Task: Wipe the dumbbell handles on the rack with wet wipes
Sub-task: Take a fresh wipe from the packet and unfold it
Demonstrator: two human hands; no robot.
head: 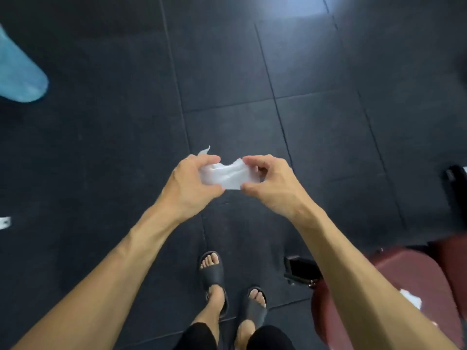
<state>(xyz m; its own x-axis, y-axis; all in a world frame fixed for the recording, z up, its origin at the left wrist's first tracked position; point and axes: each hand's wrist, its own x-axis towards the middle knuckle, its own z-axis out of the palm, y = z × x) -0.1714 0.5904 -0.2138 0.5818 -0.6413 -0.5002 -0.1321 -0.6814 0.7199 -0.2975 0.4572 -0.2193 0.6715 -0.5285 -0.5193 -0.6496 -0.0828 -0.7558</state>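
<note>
Hands held out over a dark tiled floor point(227, 59), seen from above. The left hand point(192, 183) and the right hand point(271, 184) each pinched one end of a white wet wipe point(228, 174), which was stretched crumpled between them; the fingers of both hands were curled round the wipe's edges, and a loose corner of it stuck up just beyond the left hand's fingers. Below the hands stood the person's two feet in black slides point(214, 276), the left one forward of the right. To the right of the right forearm and lower down lay a dark red padded bench point(414, 279) with a small white scrap point(412, 299) on it, partly hidden by the arm; a dark metal fitting point(299, 270) showed at the bench's near end, just left of the forearm. Far to the left of the left hand a pale blue object point(17, 74) entered at the frame's edge, too blurred to identify, and a small white piece point(5, 222) lay at the edge lower down. No dumbbell or rack could be made out
</note>
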